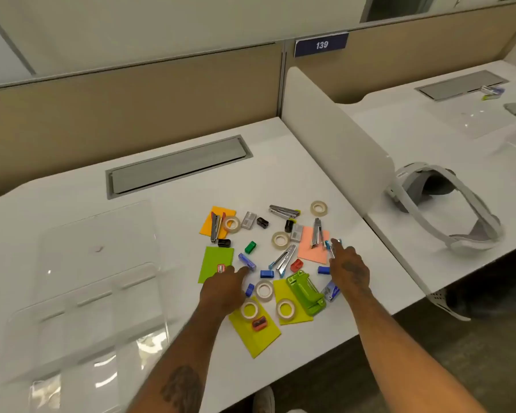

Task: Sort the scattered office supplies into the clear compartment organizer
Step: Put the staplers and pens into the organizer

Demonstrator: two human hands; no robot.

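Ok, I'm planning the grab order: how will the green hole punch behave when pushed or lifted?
The green hole punch looks rigid and blocky, probably heaviest here, unlikely to roll. It rests partly on a yellow paper sheet, which a push would likely drag along.

A green hole punch (pixel 306 295) sits at the near side of the supplies scattered on the white desk (pixel 173 210). Just left of it, the left hand (pixel 224 289) stretches straight fingers to a purple staple box (pixel 247 261). Right of the punch and farther back, the right hand (pixel 350 269) reaches a small blue stapler (pixel 329 247); whether it grips is unclear. The clear organizer (pixel 96 278) lies well left of the punch.
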